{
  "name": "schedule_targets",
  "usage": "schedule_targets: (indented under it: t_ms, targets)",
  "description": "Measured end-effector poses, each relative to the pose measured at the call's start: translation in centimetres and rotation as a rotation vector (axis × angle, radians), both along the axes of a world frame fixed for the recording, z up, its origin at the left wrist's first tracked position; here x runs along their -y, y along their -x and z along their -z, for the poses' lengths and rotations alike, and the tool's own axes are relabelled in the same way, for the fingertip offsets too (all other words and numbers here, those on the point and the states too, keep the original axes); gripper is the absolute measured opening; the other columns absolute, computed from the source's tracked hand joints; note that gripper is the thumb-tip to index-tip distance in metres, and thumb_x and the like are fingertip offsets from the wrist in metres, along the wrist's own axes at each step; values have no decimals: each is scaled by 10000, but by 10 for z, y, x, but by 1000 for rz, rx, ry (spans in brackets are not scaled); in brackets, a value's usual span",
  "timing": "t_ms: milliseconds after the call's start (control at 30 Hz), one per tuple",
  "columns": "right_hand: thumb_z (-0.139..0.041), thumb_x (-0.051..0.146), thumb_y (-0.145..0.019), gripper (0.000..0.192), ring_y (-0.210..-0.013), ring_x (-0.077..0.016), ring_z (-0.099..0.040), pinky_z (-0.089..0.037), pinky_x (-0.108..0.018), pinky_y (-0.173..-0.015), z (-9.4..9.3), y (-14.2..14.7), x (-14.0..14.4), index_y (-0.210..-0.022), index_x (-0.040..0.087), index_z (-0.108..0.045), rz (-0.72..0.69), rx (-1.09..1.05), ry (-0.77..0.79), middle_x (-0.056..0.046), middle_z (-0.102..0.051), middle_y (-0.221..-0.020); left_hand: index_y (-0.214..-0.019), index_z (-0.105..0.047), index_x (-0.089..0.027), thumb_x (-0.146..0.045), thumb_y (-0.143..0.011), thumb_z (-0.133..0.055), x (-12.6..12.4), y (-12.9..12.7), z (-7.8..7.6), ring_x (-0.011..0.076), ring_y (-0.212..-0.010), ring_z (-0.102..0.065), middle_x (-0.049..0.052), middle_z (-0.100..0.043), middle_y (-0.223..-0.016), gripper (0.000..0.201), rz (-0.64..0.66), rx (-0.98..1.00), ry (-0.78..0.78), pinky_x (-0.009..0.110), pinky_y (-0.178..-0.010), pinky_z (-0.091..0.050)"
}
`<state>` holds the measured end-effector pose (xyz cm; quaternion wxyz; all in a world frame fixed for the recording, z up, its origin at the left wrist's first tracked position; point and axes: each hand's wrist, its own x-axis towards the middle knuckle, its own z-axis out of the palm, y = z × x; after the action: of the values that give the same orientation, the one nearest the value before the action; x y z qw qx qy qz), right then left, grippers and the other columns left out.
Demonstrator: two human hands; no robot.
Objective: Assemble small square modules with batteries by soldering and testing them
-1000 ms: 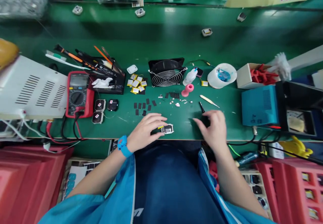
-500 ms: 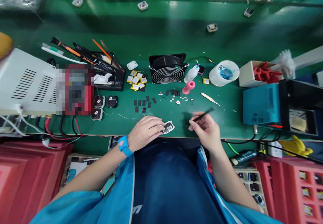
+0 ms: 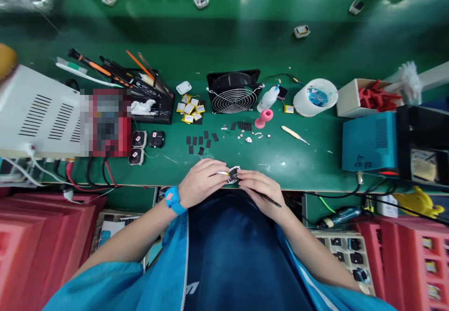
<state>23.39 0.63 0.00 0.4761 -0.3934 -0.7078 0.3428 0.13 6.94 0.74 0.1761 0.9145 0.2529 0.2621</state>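
At the table's front edge, my left hand (image 3: 205,182), with a blue wristband (image 3: 172,199), grips a small open device housing (image 3: 234,174) with a white rim and dark inside. Something thin, white and yellow shows by its fingertips. My right hand (image 3: 263,191) closes its fingers round a slim black tool (image 3: 269,199), whose rear end sticks out toward my body. The tool's front end is at the housing, mostly hidden by the fingers. Beyond the hands lie several black pads (image 3: 200,141) and small loose parts (image 3: 249,140).
Behind stand a fan (image 3: 234,93), a dropper bottle (image 3: 269,98), a pink stand (image 3: 264,118) and a white tub (image 3: 305,103). Yellow-edged battery cells (image 3: 189,109) lie left of the fan. A pale-handled tool (image 3: 294,134) lies to the right. A teal box (image 3: 368,140) stands further right.
My right hand has moved left with the black tool, from beside the housing to right against it. The tool's rear end has swung down toward my body. My left hand has barely moved.
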Motion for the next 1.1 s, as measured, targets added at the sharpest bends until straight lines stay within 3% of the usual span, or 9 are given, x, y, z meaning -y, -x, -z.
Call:
schedule_targets:
  t_ms: [400,567,733,933,1100]
  targets:
    - [-641,45,-939,338,-1135,-241,-748,-635,-421,-969,8,0,3,-1195,244,-734,2,20,-32,-101,-793,-1134,-1104,-680,-212,-222,-1009,-618,1,1,0,196,-1092,-707,48,-771,-1115,114,12,-36,-7,360,-932,-570]
    - [-663,75,-932,250,-1038,-228,-785,-648,-359,-920,3,7,2,-1057,252,-788,141,-84,96,-63,-820,-1043,-1091,-690,-207,-218,-1008,-619,1,0,-1,206,-1075,-706,42,-778,-1085,110,12,-76,-71,357,-904,-564]
    - [-687,126,-925,178,-839,-196,-793,-651,-318,-772,0,8,-2,-944,263,-799,343,-197,263,-32,-824,-922,-1077,-703,-221,-214,-1009,-615,1,-1,-3,202,-1103,-700,36,-783,-1082,112,30,-115,-44,360,-919,-555]
    - [-700,104,-915,203,-1057,-241,-766,-633,-418,-936,0,0,0,-1038,244,-780,133,-116,112,-73,-814,-1013,-1072,-690,-192,-223,-1015,-608,2,-2,-1,206,-1062,-714,50,-778,-1070,105,0,-69,-99,353,-904,-572]
    - [-686,116,-932,245,-1068,-246,-763,-635,-432,-935,1,0,2,-1131,239,-756,78,-11,9,-101,-801,-1081,-1104,-691,-212,-215,-1004,-625,3,-1,1,204,-1095,-708,56,-774,-1090,120,-1,-73,-56,361,-916,-569]
